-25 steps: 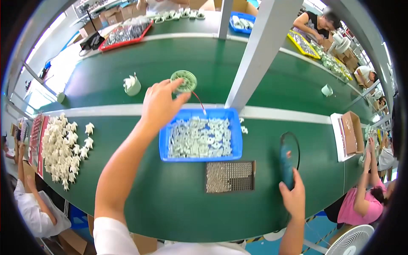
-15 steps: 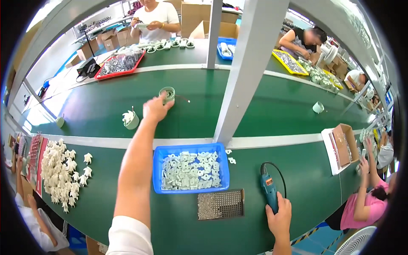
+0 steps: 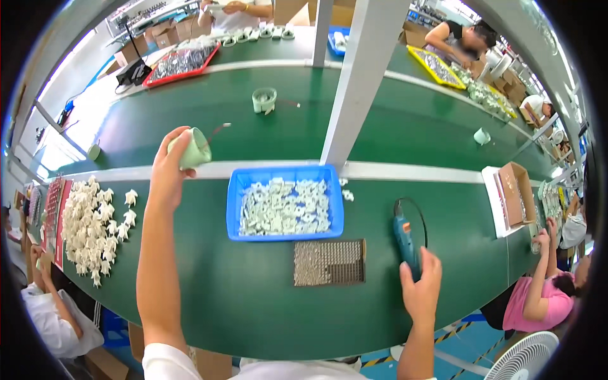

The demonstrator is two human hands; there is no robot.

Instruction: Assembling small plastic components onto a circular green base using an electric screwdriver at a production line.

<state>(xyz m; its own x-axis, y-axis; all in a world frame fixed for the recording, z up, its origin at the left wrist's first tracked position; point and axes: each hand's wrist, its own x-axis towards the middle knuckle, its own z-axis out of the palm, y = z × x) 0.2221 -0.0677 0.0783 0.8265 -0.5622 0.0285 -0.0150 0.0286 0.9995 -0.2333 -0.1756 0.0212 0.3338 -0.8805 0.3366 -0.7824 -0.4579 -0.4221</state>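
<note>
My left hand (image 3: 167, 174) is raised near the rail at the table's left, closed around a light green plastic cup (image 3: 190, 152). The cup is tilted, its mouth toward the right, and a thin red wire with a white connector sticks out. What lies inside it cannot be made out. My right hand (image 3: 422, 291) is at the rear end of a teal electric screwdriver (image 3: 405, 239) lying on the table, thumb and fingers spread on either side of it. Between the hands are a blue tray (image 3: 233, 209) of pale green parts and a dark perforated screw tray (image 3: 345, 274).
Beyond the rail, another green cup (image 3: 265, 100) with a wire stands on the belt; more cups (image 3: 482, 136) sit farther out. White star-shaped parts (image 3: 88, 221) are heaped at left. A grey post (image 3: 354, 82) rises behind the tray. An open carton (image 3: 513, 193) stands at right. Co-workers sit around.
My left hand has let go of the far cup, moved left and nearer, and lifted the other cup. My right hand has spread at the screwdriver. The whole view has shifted with my head.
</note>
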